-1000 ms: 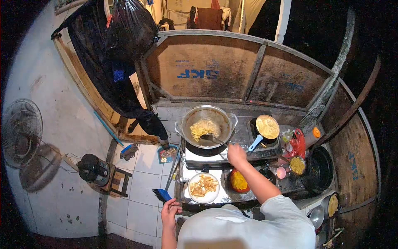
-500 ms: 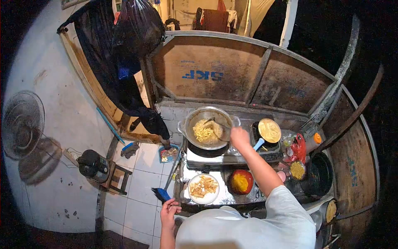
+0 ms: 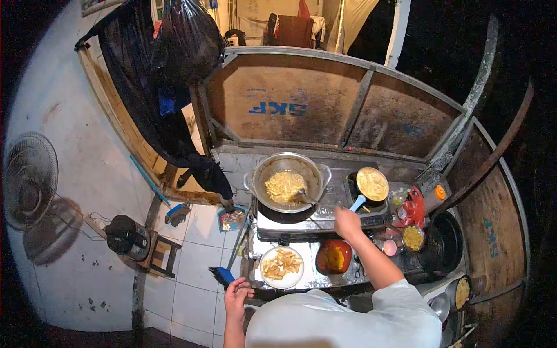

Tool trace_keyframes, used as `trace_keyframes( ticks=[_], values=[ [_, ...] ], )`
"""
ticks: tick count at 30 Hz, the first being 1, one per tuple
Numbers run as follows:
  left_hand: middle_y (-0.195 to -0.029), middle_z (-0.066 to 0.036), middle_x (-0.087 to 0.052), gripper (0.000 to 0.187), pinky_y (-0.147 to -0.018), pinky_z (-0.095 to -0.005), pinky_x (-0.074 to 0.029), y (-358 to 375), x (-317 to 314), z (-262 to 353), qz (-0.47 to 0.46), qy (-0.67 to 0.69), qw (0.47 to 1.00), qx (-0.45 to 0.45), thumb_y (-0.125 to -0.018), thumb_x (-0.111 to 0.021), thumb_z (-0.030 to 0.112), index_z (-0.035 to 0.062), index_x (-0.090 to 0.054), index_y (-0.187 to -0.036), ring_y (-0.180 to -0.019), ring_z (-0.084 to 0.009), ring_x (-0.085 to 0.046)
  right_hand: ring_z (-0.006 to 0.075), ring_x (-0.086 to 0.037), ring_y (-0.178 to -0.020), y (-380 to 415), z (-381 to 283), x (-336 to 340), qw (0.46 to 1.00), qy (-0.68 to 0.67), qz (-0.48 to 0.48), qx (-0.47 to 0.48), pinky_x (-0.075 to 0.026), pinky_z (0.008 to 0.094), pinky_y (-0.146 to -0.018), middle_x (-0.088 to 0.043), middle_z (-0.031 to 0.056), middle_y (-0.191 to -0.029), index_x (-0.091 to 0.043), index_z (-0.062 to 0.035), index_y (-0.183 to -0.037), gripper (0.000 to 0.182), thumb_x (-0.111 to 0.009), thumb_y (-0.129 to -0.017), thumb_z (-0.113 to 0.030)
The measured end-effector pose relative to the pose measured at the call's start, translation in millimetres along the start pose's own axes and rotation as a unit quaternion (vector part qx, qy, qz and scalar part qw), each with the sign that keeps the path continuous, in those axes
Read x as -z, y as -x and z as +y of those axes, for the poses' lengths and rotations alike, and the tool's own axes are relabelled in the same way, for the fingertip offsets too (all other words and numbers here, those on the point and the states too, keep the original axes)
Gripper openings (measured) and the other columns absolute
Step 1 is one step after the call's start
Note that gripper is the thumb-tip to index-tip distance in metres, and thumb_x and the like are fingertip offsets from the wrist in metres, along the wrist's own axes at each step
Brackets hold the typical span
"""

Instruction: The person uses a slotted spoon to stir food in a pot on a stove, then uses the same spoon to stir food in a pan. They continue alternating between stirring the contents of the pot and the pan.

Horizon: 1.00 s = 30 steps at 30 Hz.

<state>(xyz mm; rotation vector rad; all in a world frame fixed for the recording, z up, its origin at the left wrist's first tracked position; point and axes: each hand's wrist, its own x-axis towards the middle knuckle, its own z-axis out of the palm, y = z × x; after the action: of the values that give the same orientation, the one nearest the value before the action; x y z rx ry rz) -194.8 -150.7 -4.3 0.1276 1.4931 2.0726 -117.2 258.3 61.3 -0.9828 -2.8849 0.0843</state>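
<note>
My right hand (image 3: 347, 223) is closed around the handle of a long cooking spatula (image 3: 320, 202). Its dark head dips into a silver two-handled wok (image 3: 318, 174) on the stove, against the right side of a heap of pale yellow strips like French fries (image 3: 283, 184). My left hand (image 3: 237, 294) hangs low beside the counter with nothing in it, fingers loosely bent and apart. To its right, a white plate (image 3: 282, 285) holds browned fried pieces (image 3: 281, 263). Farther right lies a red dish (image 3: 346, 249) with a yellow mass in it.
A blue-handled pan (image 3: 372, 184) with yellow contents sits on the right burner. Beyond it are a red plastic bag (image 3: 411, 207), a bowl of yellowish bits (image 3: 413, 238) and a black basin (image 3: 445, 243). A blue broom (image 3: 222, 275) leans left of the counter; wooden panels (image 3: 284, 104) stand behind.
My right hand has moved down and slightly right, drawing the spatula's head from the top of the strips to their right side. My left hand stays nearly still. The view has shifted slightly.
</note>
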Motion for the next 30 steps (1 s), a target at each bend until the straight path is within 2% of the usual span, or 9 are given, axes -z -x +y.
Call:
trace_keyframes(
  ticks=[3, 6, 11, 17, 20, 21, 26, 30],
  values=[
    [-0.102, -0.011, -0.056, 0.036, -0.068, -0.0274, -0.05, -1, 1, -1, -0.002, 0.004, 1.0, -0.001, -0.084, -0.055, 0.005, -0.0013, -0.049, -0.119, -0.079, -0.0173, -0.061, 0.0396, -0.064, -0.077, 15, -5, 29, 0.999, -0.022, -0.01, -0.048, -0.052, 0.0471, -0.063, -0.064, 0.0215, -0.081, -0.058, -0.003, -0.094, 0.021, -0.052, -0.074, -0.006],
    [-0.102, -0.012, -0.057, 0.036, -0.068, -0.0276, -0.05, -2, 0, -1, 0.005, -0.01, 1.0, 0.003, -0.084, -0.054, 0.004, -0.0019, -0.05, -0.119, -0.079, -0.0176, -0.061, 0.039, -0.064, -0.077, 18, -10, 27, 0.998, -0.001, -0.042, -0.044, -0.052, 0.0477, -0.064, -0.065, 0.0214, -0.082, -0.06, -0.0026, -0.092, 0.02, -0.051, -0.075, -0.006],
    [-0.101, -0.012, -0.057, 0.036, -0.068, -0.0279, -0.05, -2, -6, 2, -0.001, -0.014, 1.0, 0.004, -0.083, -0.054, 0.004, -0.0021, -0.05, -0.119, -0.079, -0.0177, -0.061, 0.0366, -0.065, -0.078, -14, -20, -28, 0.999, -0.005, -0.021, -0.039, -0.053, 0.0468, -0.066, -0.065, 0.0194, -0.082, -0.061, -0.0023, -0.089, 0.017, -0.051, -0.076, -0.008],
    [-0.1, -0.011, -0.057, 0.036, -0.068, -0.0279, -0.051, 4, -1, 9, 0.019, -0.011, 1.0, -0.011, -0.083, -0.054, 0.003, -0.0021, -0.051, -0.118, -0.079, -0.0179, -0.061, 0.0319, -0.066, -0.08, -23, -42, 41, 0.999, 0.025, 0.011, -0.029, -0.053, 0.0423, -0.067, -0.065, 0.0167, -0.084, -0.062, -0.0045, -0.089, 0.015, -0.055, -0.077, -0.01],
    [-0.101, -0.011, -0.057, 0.035, -0.068, -0.0278, -0.051, 7, 0, 3, 0.023, -0.003, 1.0, -0.009, -0.083, -0.054, 0.003, -0.0018, -0.051, -0.118, -0.078, -0.0177, -0.061, 0.0308, -0.065, -0.08, -44, -50, 50, 0.998, 0.036, 0.024, 0.039, -0.053, 0.0425, -0.065, -0.065, 0.016, -0.083, -0.062, -0.0046, -0.089, 0.016, -0.055, -0.075, -0.011],
    [-0.101, -0.011, -0.057, 0.035, -0.067, -0.0278, -0.051, 8, 1, 2, 0.022, -0.001, 1.0, -0.01, -0.083, -0.054, 0.003, -0.0017, -0.051, -0.118, -0.078, -0.0176, -0.062, 0.0304, -0.065, -0.076, -55, -55, 40, 0.993, 0.029, 0.089, 0.069, -0.053, 0.0426, -0.062, -0.065, 0.0154, -0.079, -0.065, -0.0058, -0.081, 0.014, -0.055, -0.074, -0.012],
    [-0.101, -0.011, -0.056, 0.036, -0.067, -0.0277, -0.051, 13, -3, 8, 0.037, -0.007, 0.999, 0.001, -0.083, -0.054, 0.002, -0.0015, -0.051, -0.118, -0.077, -0.0177, -0.062, 0.0295, -0.065, -0.063, -98, -108, 44, 0.961, 0.044, 0.153, 0.225, -0.051, 0.0416, -0.057, -0.064, 0.0135, -0.065, -0.065, -0.009, -0.06, 0.015, -0.056, -0.07, -0.014],
    [-0.1, -0.011, -0.056, 0.036, -0.066, -0.0279, -0.051, 14, -3, 4, 0.039, -0.006, 0.999, 0.004, -0.083, -0.054, 0.002, -0.0018, -0.05, -0.118, -0.078, -0.0179, -0.062, 0.0276, -0.065, -0.061, -137, -137, 55, 0.937, 0.093, 0.119, 0.316, -0.049, 0.04, -0.051, -0.065, 0.0112, -0.065, -0.068, -0.0098, -0.064, 0.014, -0.057, -0.07, -0.014]
  ],
)
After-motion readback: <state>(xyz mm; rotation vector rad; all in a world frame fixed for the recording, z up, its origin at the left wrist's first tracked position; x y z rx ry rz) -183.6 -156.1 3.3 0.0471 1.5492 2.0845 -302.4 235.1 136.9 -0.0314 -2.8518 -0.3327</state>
